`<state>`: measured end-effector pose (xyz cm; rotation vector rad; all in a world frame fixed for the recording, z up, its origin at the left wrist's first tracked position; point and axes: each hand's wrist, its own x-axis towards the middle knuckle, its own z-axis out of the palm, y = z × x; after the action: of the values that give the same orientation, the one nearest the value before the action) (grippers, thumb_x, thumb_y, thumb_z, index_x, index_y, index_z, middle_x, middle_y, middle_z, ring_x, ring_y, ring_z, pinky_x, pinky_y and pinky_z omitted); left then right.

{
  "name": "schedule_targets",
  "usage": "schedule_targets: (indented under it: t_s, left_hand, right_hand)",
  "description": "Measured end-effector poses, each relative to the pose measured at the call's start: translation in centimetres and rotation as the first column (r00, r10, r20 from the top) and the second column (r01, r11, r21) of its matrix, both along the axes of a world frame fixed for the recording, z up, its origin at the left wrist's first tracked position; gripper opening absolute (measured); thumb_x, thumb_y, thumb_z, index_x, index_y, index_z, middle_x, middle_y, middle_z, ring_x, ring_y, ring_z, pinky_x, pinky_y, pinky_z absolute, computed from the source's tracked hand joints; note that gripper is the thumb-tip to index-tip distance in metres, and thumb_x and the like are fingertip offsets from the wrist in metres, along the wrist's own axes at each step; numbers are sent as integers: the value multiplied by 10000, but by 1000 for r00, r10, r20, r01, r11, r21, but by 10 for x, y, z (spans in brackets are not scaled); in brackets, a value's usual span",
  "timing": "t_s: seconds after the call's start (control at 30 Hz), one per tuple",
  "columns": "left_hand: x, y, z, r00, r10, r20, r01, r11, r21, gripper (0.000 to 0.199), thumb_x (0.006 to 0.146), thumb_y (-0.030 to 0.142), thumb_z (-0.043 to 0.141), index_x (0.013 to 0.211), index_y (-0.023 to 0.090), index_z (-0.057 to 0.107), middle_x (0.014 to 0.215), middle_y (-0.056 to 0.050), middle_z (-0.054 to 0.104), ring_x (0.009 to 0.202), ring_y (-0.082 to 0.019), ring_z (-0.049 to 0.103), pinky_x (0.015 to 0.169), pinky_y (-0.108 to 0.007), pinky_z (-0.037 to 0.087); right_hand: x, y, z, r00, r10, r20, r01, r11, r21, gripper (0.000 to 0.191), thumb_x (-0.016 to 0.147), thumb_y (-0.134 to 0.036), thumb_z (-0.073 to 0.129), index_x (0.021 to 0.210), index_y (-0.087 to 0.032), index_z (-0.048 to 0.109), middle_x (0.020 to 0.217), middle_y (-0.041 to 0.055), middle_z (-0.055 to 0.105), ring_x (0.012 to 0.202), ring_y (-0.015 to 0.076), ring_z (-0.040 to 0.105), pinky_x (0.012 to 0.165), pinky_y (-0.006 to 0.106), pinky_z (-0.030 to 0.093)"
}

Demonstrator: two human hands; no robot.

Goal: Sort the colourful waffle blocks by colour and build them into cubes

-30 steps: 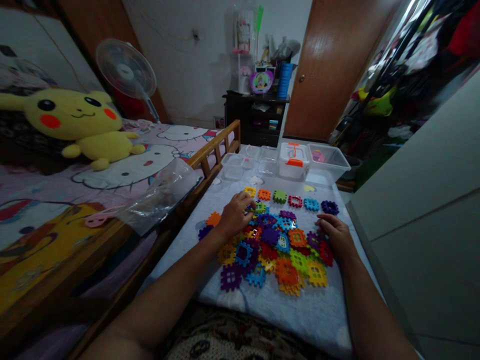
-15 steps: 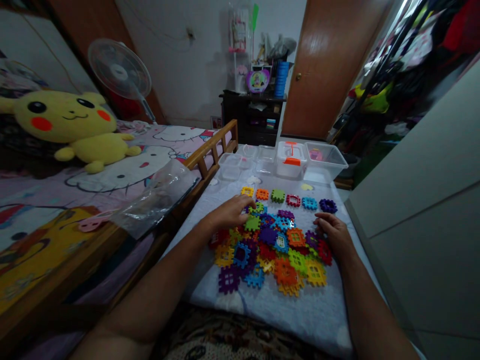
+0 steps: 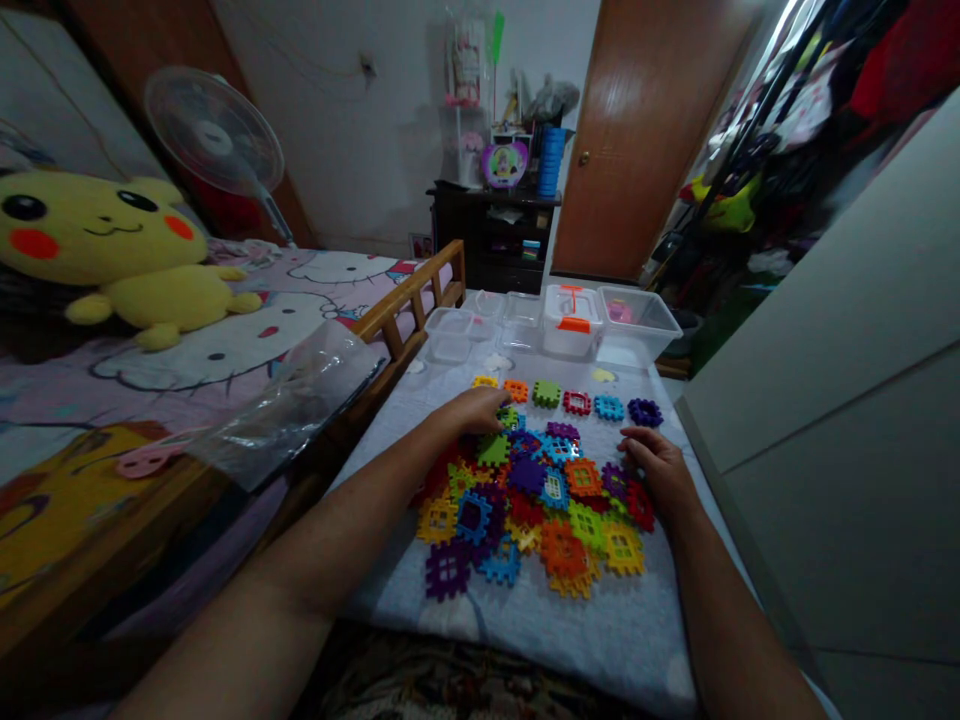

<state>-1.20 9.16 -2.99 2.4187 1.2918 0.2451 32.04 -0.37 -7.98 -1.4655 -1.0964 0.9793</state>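
Interlocking plastic blocks [image 3: 527, 475] in many colours lie in a loose pile on the cloth-covered table, some with window-like frames. Behind the pile runs a row of sorted blocks: yellow [image 3: 485, 382], orange [image 3: 516, 390], green [image 3: 547, 394], red [image 3: 577, 402], light blue [image 3: 609, 407] and dark purple [image 3: 645, 412]. My left hand [image 3: 478, 408] is at the pile's back left, fingers closed together close to the orange block; whatever they grip is hidden. To the right of the pile, my right hand [image 3: 657, 463] rests with fingers stretched out, holding nothing, beside a purple block [image 3: 615, 482].
Clear plastic containers [image 3: 450, 345] and an orange-handled lidded box [image 3: 572, 330] stand at the table's far end, beside an open clear bin [image 3: 645, 325]. A wooden bed rail [image 3: 420, 300] borders the left, a pale cabinet [image 3: 840, 400] the right.
My left hand has shifted slightly up and right relative to the pile, toward the orange block. My right hand stays about where it was. The whole view has moved slightly.
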Motion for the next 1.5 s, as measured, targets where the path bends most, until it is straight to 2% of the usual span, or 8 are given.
schedule_targets:
  t_s: [0.1,0.27,0.47,0.6,0.77,0.9,1.2,1.5]
  left_hand:
    - [2,4,-1,999,-18,-51,15,997,-69,380,620,190,720,997,219,683,981,-38,724,894,-240,650,784,-304,490]
    - [2,7,10,996,-49,-76,46,998,-44,423,605,201,720,1027,203,692,996,-40,694,967,-252,633,845,-308,491]
    - [-23,-14,29,992,-124,29,124,992,-10,489,654,209,706,1141,201,660,1127,-68,620,1064,-252,597,961,-332,469]
    - [-28,-41,26,985,-164,53,167,984,-58,506,626,187,725,1124,237,653,1128,-49,626,1042,-246,600,944,-325,475]
    - [-18,-58,21,989,-148,-17,148,989,-22,475,644,220,738,1110,220,649,1173,-87,634,1076,-279,596,954,-356,466]
    - [-13,-59,23,983,-155,-97,153,988,-27,437,656,266,749,1080,218,653,1142,-98,658,1068,-306,598,943,-391,464]
    - [-16,-56,17,991,-133,-24,132,991,-20,367,597,236,780,942,248,657,1014,-60,684,974,-283,599,880,-377,482]
    - [-12,-51,24,990,-132,46,128,989,66,421,643,233,746,1045,217,623,1070,-75,660,1026,-280,601,938,-395,473]
  right_hand:
    - [1,1,-2,1000,7,12,-7,1000,-1,355,695,-425,735,949,-177,711,758,30,691,605,140,538,581,283,432]
    - [3,1,-5,1000,9,7,-9,1000,6,355,704,-420,735,961,-177,708,764,27,688,608,141,542,581,282,432]
    - [2,1,-2,1000,10,25,-10,1000,-7,360,693,-435,725,951,-185,713,762,37,697,622,154,558,585,288,443]
    - [1,0,1,999,4,45,-3,1000,-25,364,675,-436,722,943,-189,721,770,49,706,630,165,572,570,288,445]
    - [-1,1,1,1000,-4,17,4,1000,-16,361,661,-426,729,925,-181,712,750,35,693,589,141,547,557,278,438]
    - [0,1,-1,1000,-2,13,2,1000,-21,362,673,-423,724,941,-180,707,758,34,690,588,140,542,556,280,438]
    - [-1,0,0,1000,13,26,-12,1000,-5,337,694,-419,704,940,-188,705,759,30,688,599,145,545,569,283,436]
    - [1,1,-3,1000,16,2,-15,1000,-21,341,689,-405,712,950,-186,699,764,19,683,596,138,535,557,275,414]
